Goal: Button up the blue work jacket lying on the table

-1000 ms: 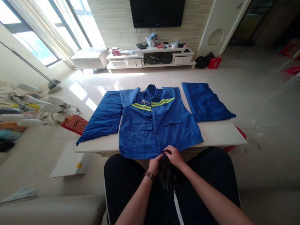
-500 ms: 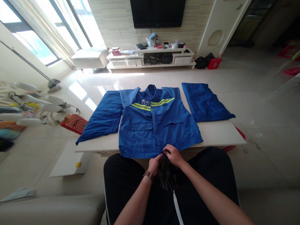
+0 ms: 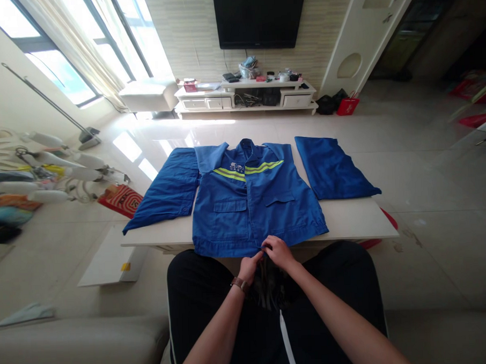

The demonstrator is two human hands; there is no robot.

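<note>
A blue work jacket [image 3: 228, 220] with yellow-green reflective stripes lies front side up, its collar pointing away from me. My left hand [image 3: 250, 266], with a brown-strapped watch on the wrist, pinches the bottom hem near the front opening. Right beside it, my right hand [image 3: 277, 250] has its fingers closed on the same hem edge. The exact spot between the fingertips is too small to make out. Folded blue garments lie on both sides: one on the left [image 3: 166, 185] close against the jacket, another on the right [image 3: 333, 170].
The clothes lie on a white table [image 3: 357, 220], with my knees at its near edge. Left of it are a low white box [image 3: 105, 258] and a red bag [image 3: 121, 201]. A white TV cabinet [image 3: 215, 104] stands by the far wall, a red bag [image 3: 347, 106] near it.
Both hands stay at the jacket's hem with only small finger shifts. The camera view has tilted up slightly. The garments lie as before.
</note>
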